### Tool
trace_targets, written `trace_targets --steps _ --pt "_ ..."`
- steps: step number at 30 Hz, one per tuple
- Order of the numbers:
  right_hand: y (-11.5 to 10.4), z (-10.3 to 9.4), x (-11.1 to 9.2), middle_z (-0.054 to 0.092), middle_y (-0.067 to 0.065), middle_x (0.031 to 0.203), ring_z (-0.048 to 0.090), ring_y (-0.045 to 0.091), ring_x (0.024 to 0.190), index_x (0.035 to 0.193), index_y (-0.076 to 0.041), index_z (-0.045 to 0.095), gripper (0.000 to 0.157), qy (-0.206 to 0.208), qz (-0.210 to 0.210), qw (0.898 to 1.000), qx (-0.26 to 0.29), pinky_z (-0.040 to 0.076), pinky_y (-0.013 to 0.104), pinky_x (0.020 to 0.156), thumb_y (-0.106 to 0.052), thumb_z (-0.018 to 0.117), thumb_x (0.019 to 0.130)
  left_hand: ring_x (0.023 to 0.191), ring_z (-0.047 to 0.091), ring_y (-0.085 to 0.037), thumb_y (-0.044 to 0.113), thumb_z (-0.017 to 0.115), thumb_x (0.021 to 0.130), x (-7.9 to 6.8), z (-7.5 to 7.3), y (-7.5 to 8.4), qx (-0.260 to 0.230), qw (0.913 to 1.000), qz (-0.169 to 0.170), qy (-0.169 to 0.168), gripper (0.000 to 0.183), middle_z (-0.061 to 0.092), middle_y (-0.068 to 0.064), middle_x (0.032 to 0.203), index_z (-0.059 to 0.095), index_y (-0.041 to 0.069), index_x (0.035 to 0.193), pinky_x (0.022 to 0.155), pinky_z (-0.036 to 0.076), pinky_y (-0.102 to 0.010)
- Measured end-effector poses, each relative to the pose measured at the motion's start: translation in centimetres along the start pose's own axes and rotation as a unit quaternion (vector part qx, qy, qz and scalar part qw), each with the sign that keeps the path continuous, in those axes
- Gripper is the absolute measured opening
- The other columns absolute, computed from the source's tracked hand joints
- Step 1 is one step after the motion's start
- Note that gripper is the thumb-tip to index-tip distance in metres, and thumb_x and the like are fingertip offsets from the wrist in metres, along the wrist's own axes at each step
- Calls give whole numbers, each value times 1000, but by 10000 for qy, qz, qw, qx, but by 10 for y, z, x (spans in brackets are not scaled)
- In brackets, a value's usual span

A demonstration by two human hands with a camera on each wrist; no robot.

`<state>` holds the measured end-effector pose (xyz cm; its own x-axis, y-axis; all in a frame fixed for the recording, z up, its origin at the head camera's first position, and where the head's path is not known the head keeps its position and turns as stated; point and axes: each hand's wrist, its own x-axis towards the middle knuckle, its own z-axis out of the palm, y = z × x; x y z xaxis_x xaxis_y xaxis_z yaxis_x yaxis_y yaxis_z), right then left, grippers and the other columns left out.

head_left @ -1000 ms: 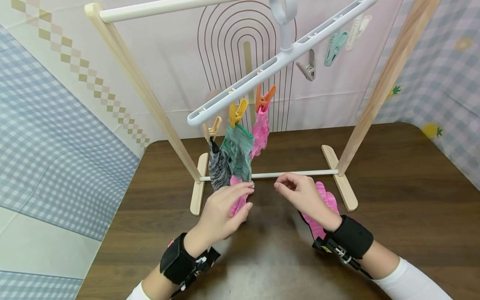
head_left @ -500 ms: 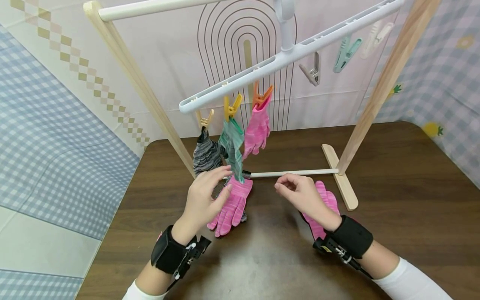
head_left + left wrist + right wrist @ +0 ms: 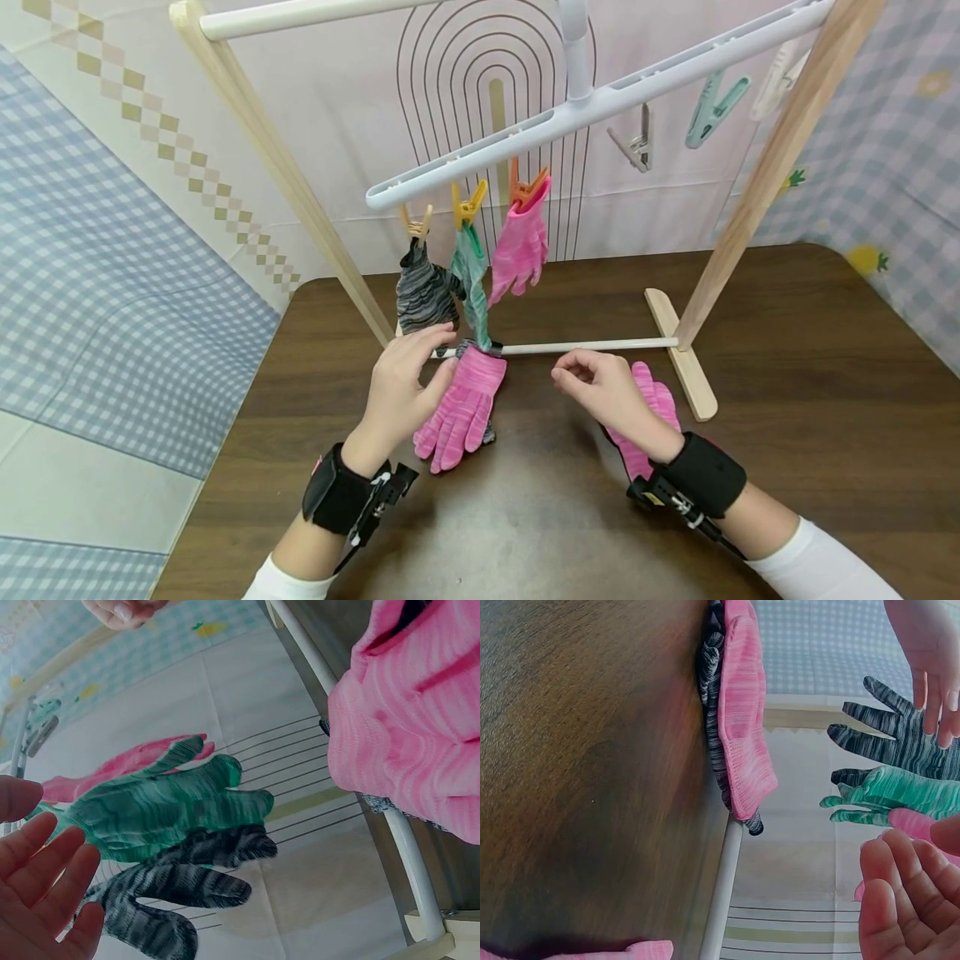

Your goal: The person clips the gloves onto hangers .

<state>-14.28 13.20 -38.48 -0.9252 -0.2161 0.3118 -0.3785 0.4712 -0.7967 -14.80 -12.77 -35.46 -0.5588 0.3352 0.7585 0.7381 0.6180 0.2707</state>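
My left hand [image 3: 408,387] is held with fingers extended and nothing in its grasp, overlapping the bottom of a hanging grey-black knit glove [image 3: 424,292] in the head view. Beside that glove hang a green glove [image 3: 471,275] and a pink glove [image 3: 521,246], each clipped by a clothespin to a white hanger bar [image 3: 585,112]. On the table, a pink glove [image 3: 465,408] lies over a grey-black glove [image 3: 489,434]. My right hand [image 3: 607,392], loosely curled and holding nothing, hovers above another pink glove [image 3: 656,404], partly hiding it.
Yellow [image 3: 470,204], orange [image 3: 527,185] and beige clothespins [image 3: 417,223] hold the gloves. A metal clip [image 3: 636,143], a mint clothespin [image 3: 714,112] and a white one [image 3: 776,83] hang at right. A wooden stand [image 3: 780,175] with a low white rod [image 3: 588,345] surrounds everything.
My left hand has drawn back leftward from the hanging gloves, uncovering the pink glove on the table. The hanger has swung round, its right end moving right. My right hand has stayed still.
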Motion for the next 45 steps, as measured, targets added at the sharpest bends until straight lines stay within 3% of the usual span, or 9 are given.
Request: trace_targets --steps 16,21,25,31,37,45 --pt "6 0 -1 61 -3 66 52 7 58 80 -10 63 5 25 45 10000 -25 41 27 50 -13 61 83 103 56 -23 14 62 81 -6 8 -5 200 9984 -249 -460 29 63 -10 110 60 5 108 85 46 -44" --pt "7 0 -2 60 -3 66 51 8 58 80 -10 63 5 7 55 10000 2 40 27 50 -14 61 83 103 56 -23 12 63 80 -9 14 -6 209 9959 -281 -830 32 62 -11 110 59 4 110 86 47 -41" --pt "8 0 -2 60 -3 66 50 8 57 80 -11 63 5 -7 91 10000 -12 39 27 50 -14 61 83 104 55 -23 13 62 81 -9 17 -4 195 9904 -352 -1323 32 62 -12 110 59 4 111 86 47 -40" --pt "9 1 -3 60 -3 66 51 8 58 81 -10 63 6 1 96 10000 20 40 26 50 -15 62 83 104 55 -26 17 64 80 -12 22 -5 254 9741 -449 -2200 35 62 -13 110 58 3 111 88 46 -41" --pt "9 1 -3 61 -3 65 52 8 58 80 -10 63 4 17 85 10000 21 41 27 50 -13 62 82 106 54 -28 22 64 80 -20 27 -6 389 9435 -781 -3196 44 58 -17 114 54 1 117 90 45 -41" --pt "11 1 -3 61 -2 66 54 8 59 80 -8 63 5 -11 108 9999 61 42 27 51 -12 62 82 107 52 -35 25 64 80 -29 30 -4 533 9150 -1166 -3826 49 54 -20 120 52 2 121 88 44 -47"
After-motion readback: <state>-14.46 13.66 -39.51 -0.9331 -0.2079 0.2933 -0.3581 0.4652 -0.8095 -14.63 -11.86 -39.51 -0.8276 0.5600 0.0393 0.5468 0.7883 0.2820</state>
